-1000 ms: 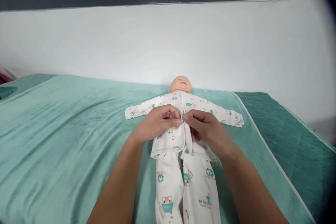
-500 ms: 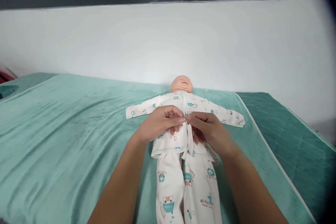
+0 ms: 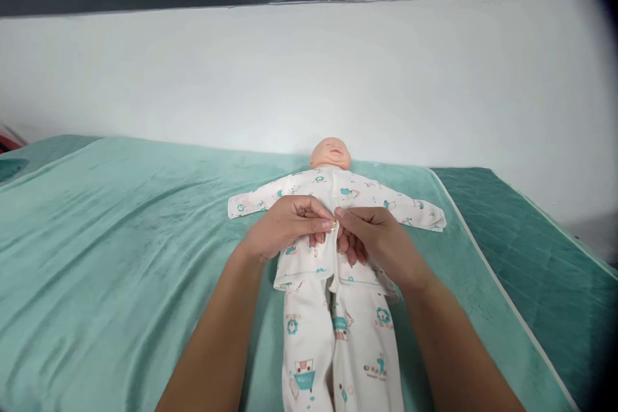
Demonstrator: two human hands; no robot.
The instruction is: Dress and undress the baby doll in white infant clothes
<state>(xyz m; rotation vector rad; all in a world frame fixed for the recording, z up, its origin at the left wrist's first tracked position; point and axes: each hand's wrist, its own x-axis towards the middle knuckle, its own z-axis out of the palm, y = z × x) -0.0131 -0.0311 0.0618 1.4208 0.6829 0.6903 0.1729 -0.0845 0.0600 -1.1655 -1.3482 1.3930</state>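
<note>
A baby doll (image 3: 331, 152) lies on its back, its head toward the wall and its arms spread. It wears a white printed pajama top (image 3: 309, 267) and matching pajama pants (image 3: 309, 347). Over the chest, my left hand (image 3: 294, 225) pinches one front edge of the top between thumb and index finger. Meeting it at the midline, my right hand (image 3: 371, 238) pinches the other front edge. Something small and pale, perhaps a snap or button, shows by my left thumb. Below my fingers the two front edges hang close together.
A light green plush blanket (image 3: 145, 238) covers the bed under the doll. To the right lies a darker green quilted mat (image 3: 531, 244). A white wall (image 3: 290, 77) stands behind the doll's head.
Both hands stay at the midline of the top, with small finger shifts. The front edges hang closer together now. The whole view has shifted slightly.
</note>
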